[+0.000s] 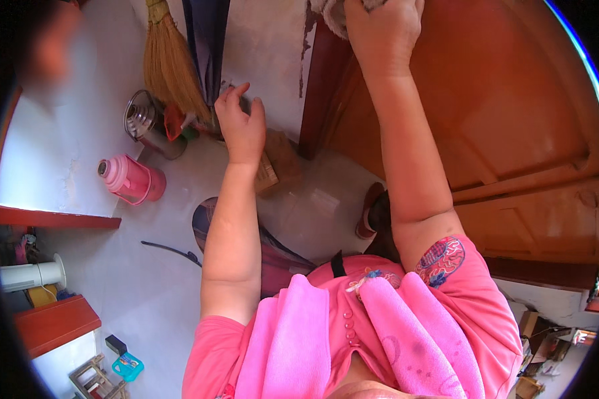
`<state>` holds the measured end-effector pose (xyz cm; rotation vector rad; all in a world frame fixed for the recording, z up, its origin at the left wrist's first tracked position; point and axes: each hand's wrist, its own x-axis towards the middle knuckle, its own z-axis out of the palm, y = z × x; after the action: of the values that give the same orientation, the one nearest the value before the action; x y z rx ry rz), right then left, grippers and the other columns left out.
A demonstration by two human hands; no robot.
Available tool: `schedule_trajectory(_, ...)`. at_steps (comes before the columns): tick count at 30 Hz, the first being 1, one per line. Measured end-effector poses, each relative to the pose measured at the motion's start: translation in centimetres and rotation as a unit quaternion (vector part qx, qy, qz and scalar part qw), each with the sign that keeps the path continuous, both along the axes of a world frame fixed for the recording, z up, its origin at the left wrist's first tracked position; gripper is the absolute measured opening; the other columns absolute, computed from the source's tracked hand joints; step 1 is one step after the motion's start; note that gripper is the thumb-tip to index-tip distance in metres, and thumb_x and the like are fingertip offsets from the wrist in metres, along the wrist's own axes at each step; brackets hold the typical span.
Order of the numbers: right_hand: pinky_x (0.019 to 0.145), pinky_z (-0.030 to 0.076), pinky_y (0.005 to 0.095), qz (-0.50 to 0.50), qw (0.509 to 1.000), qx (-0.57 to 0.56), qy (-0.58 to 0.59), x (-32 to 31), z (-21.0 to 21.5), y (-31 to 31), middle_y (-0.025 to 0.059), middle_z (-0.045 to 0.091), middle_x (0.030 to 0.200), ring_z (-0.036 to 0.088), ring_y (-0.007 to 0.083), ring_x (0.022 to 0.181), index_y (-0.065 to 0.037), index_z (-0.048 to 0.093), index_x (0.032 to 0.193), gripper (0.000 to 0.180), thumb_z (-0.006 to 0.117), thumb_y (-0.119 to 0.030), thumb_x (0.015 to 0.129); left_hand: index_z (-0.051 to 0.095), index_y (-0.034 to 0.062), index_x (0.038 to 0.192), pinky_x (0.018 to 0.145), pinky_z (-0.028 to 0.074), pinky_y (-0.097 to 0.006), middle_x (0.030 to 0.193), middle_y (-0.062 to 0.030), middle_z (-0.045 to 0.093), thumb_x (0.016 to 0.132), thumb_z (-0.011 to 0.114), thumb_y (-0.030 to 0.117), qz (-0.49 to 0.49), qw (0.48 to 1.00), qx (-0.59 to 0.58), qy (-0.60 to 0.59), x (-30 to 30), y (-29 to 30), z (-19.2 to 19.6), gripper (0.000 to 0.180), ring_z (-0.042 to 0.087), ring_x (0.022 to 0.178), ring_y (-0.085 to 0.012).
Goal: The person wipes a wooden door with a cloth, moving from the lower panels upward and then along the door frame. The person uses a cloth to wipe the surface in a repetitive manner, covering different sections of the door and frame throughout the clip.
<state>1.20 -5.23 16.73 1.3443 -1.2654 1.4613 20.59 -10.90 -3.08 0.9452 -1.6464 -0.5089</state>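
Observation:
My right hand is raised at the top of the view, closed on a greyish cloth. The cloth lies beside the dark red door frame, at the upper edge of the picture; whether it presses on the frame I cannot tell. Lower and to the left, my left hand hangs in the air with fingers apart and nothing in it. Behind it are a straw broom and a dark folded umbrella-like thing against the wall. A pink towel hangs round my neck.
An orange-brown wooden door fills the right side. By the left wall stand a pink thermos flask and a metal one. On the floor are a cardboard box and a teal plastic item. A small wooden stool stands lower left.

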Motion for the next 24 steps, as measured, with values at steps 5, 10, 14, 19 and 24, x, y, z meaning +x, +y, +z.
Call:
schedule_trajectory(5,0.099,0.046,0.0418,-0.038,0.992,0.105,-0.065,-0.2,-9.1,0.6,0.018,0.058,0.125,0.056,0.0354,0.116,-0.003,0.051,0.132,0.06,0.068,-0.008,0.074,0.062,0.0054,0.118,0.103,0.04,-0.039,0.131,-0.0207,0.048,0.086,0.065,0.014,-0.008,0.999,0.021,0.023,0.5,0.5,0.4,0.033,0.048,0.123,-0.0354)
schedule_trajectory(10,0.1,0.045,0.0409,-0.016,0.973,0.195,-0.12,-1.0,-17.2,1.5,0.0159,0.055,0.13,0.054,0.0359,0.118,-0.007,0.05,0.135,0.065,0.075,-0.012,0.075,0.063,0.0066,0.117,0.096,0.045,-0.036,0.13,-0.0188,0.049,0.086,0.066,0.013,-0.012,0.999,0.041,0.032,1.2,1.0,1.0,0.033,0.051,0.119,-0.0314)
schedule_trajectory(14,0.1,0.045,0.0417,0.002,0.951,0.259,-0.168,-1.0,-22.4,2.3,0.021,0.053,0.129,0.053,0.0403,0.117,-0.005,0.047,0.136,0.071,0.079,-0.011,0.073,0.064,0.0069,0.117,0.094,0.047,-0.035,0.129,-0.0171,0.05,0.085,0.067,0.013,-0.01,0.998,0.046,0.04,1.3,0.9,1.2,0.032,0.052,0.117,-0.0291)
schedule_trajectory(19,0.102,0.045,0.0398,0.004,0.921,0.319,-0.223,-0.4,-26.9,3.1,0.0207,0.052,0.132,0.052,0.0378,0.122,-0.005,0.046,0.137,0.072,0.078,-0.009,0.073,0.065,0.0073,0.116,0.092,0.049,-0.035,0.127,-0.0146,0.052,0.085,0.068,0.013,-0.004,0.996,0.07,0.056,1.7,1.0,1.4,0.032,0.053,0.116,-0.0263)
schedule_trajectory(24,0.103,0.044,0.0374,0.027,0.9,0.326,-0.289,-0.1,-31.4,3.1,0.0179,0.056,0.132,0.054,0.0322,0.123,-0.004,0.05,0.135,0.065,0.074,-0.007,0.075,0.065,0.0064,0.116,0.093,0.049,-0.034,0.128,-0.0144,0.053,0.086,0.067,0.013,-0.018,0.993,0.095,0.064,1.9,1.6,2.0,0.031,0.054,0.116,-0.0246)
